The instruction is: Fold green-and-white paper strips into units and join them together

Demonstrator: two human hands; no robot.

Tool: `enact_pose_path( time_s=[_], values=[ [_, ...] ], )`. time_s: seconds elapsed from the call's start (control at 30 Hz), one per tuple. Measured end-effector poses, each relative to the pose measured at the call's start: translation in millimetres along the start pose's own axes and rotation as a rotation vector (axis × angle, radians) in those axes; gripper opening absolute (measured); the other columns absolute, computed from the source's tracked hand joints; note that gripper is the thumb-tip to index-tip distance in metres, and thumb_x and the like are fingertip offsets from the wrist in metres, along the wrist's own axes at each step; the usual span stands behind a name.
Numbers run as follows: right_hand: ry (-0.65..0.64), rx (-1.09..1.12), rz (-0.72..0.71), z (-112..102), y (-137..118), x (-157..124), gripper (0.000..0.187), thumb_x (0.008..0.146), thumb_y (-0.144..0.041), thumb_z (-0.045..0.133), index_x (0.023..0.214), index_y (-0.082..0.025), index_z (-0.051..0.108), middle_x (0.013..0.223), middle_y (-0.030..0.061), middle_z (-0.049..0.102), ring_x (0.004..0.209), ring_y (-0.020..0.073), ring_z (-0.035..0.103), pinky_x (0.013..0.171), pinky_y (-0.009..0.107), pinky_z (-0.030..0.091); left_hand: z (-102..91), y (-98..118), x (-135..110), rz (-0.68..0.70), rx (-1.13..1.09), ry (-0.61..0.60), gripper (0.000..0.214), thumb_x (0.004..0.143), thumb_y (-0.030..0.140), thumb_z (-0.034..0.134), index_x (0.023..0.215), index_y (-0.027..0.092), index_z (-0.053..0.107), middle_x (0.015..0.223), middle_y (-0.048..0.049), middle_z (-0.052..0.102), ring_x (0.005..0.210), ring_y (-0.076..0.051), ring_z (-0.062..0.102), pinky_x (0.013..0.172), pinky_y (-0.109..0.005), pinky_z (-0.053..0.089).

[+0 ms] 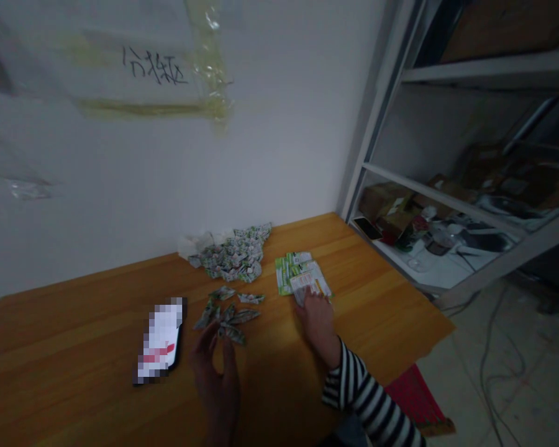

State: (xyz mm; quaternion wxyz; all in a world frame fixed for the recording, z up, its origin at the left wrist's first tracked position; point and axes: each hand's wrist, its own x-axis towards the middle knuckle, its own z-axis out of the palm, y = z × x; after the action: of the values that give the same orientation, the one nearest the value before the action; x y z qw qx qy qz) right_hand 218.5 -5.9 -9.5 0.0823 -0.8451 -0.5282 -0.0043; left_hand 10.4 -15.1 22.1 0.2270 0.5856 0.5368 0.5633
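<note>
My right hand [319, 326] lies on the near edge of a stack of green and white printed paper slips [298, 273], its fingers over a slip at the front. My left hand [214, 375] hangs over the wooden table, fingers apart, with nothing visible in it. Just beyond that hand lie several loose folded pieces of printed paper [226, 313]. Farther back, a heap of similar small folded pieces [230, 257] rests against the wall, beside a crumpled white wrapper [198, 245].
A phone [161, 340] with a pixelated screen lies left of my left hand on the wooden table [377, 316]. A white wall rises behind, with a taped paper sign [140, 62]. Metal shelving [447, 180] holding boxes stands right; cables and a red mat [414, 397] lie below.
</note>
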Motion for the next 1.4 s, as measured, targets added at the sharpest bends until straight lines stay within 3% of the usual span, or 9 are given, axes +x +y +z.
enact_pose_path(
  time_s=[0.1, 0.23, 0.37, 0.6, 0.7, 0.97, 1.17, 1.3, 1.4],
  values=[
    [-0.031, -0.009, -0.016, -2.6, -2.4, 0.7, 0.032, 0.09, -0.011, 0.047, 0.118, -0.004, 0.062, 0.099, 0.0251, 0.069, 0.091, 0.0284, 0.067, 0.08, 0.038, 0.049, 1.1, 4.7, -3.4, 0.032, 0.003, -0.032, 0.042, 0.087, 0.039, 0.055, 0.123, 0.018, 0.051, 0.124, -0.013, 0.055, 0.114, -0.028, 0.055, 0.099, -0.047, 0.046],
    [-0.019, -0.007, -0.067, 1.5, 1.0, -10.9, 0.027, 0.09, -0.009, 0.046, 0.106, -0.009, 0.068, 0.112, 0.0212, 0.068, 0.105, 0.0275, 0.063, 0.091, 0.038, 0.046, 3.7, 4.3, -4.1, 0.114, 0.061, -0.082, 0.036, 0.089, 0.037, 0.052, 0.119, 0.017, 0.053, 0.12, -0.0133, 0.057, 0.115, -0.028, 0.054, 0.101, -0.049, 0.042],
    [0.042, 0.004, -0.075, 10.3, 3.5, -21.0, 0.033, 0.092, -0.008, 0.042, 0.119, -0.008, 0.061, 0.121, 0.0212, 0.064, 0.115, 0.0265, 0.059, 0.103, 0.04, 0.038, 7.3, 3.9, -1.6, 0.176, 0.061, -0.135, 0.031, 0.089, 0.034, 0.052, 0.115, 0.018, 0.055, 0.117, -0.0121, 0.059, 0.115, -0.027, 0.054, 0.103, -0.048, 0.04],
    [0.055, 0.059, -0.016, 5.0, 10.2, -25.8, 0.039, 0.097, -0.032, 0.043, 0.131, -0.015, 0.052, 0.118, 0.0158, 0.067, 0.104, 0.0265, 0.065, 0.093, 0.037, 0.045, 8.5, -1.0, 1.9, 0.139, 0.027, -0.192, 0.026, 0.09, 0.028, 0.052, 0.114, 0.02, 0.056, 0.117, -0.0098, 0.059, 0.114, -0.025, 0.054, 0.101, -0.045, 0.042],
    [0.066, 0.032, -0.08, 0.3, 12.3, -24.3, 0.043, 0.096, -0.036, 0.045, 0.134, -0.015, 0.049, 0.127, 0.0166, 0.062, 0.113, 0.0266, 0.06, 0.101, 0.039, 0.04, 7.6, -8.8, 1.9, 0.096, 0.008, -0.194, 0.026, 0.091, 0.027, 0.052, 0.115, 0.02, 0.055, 0.118, -0.0097, 0.059, 0.114, -0.024, 0.054, 0.101, -0.045, 0.042],
    [-0.07, -0.115, -0.333, 2.4, 18.4, -22.5, 0.039, 0.087, -0.003, 0.043, 0.12, -0.013, 0.061, 0.129, 0.0152, 0.061, 0.122, 0.0265, 0.055, 0.104, 0.036, 0.039, -3.6, -21.8, 7.8, 0.022, 0.009, -0.16, 0.025, 0.091, 0.029, 0.051, 0.114, 0.02, 0.057, 0.117, -0.0101, 0.061, 0.113, -0.025, 0.056, 0.1, -0.046, 0.043],
    [0.007, 0.095, -0.48, -4.9, 37.8, -22.2, 0.044, 0.082, -0.002, 0.044, 0.12, -0.016, 0.06, 0.113, 0.0122, 0.069, 0.11, 0.0219, 0.062, 0.109, 0.038, 0.036, -7.4, -35.2, 12.7, -0.025, 0.0, -0.146, 0.026, 0.09, 0.032, 0.052, 0.112, 0.021, 0.058, 0.114, -0.0093, 0.063, 0.11, -0.025, 0.059, 0.098, -0.045, 0.045],
    [0.237, 0.424, -0.225, -16.9, 41.4, -9.3, 0.023, 0.091, -0.022, 0.045, 0.102, -0.017, 0.064, 0.101, 0.0128, 0.072, 0.092, 0.0227, 0.069, 0.083, 0.034, 0.053, -5.2, -31.9, 14.0, -0.062, -0.006, -0.166, 0.025, 0.089, 0.032, 0.052, 0.11, 0.02, 0.06, 0.111, -0.009, 0.065, 0.106, -0.025, 0.061, 0.094, -0.042, 0.047],
    [0.385, 0.727, 0.042, -26.3, 41.1, 3.7, 0.025, 0.084, -0.037, 0.059, 0.098, -0.016, 0.061, 0.084, 0.0089, 0.073, 0.075, 0.0204, 0.07, 0.07, 0.03, 0.054, -1.5, -27.3, 13.0, -0.069, -0.03, -0.216, 0.025, 0.09, 0.031, 0.05, 0.11, 0.019, 0.06, 0.109, -0.0089, 0.065, 0.104, -0.024, 0.061, 0.093, -0.04, 0.047]
  ],
)
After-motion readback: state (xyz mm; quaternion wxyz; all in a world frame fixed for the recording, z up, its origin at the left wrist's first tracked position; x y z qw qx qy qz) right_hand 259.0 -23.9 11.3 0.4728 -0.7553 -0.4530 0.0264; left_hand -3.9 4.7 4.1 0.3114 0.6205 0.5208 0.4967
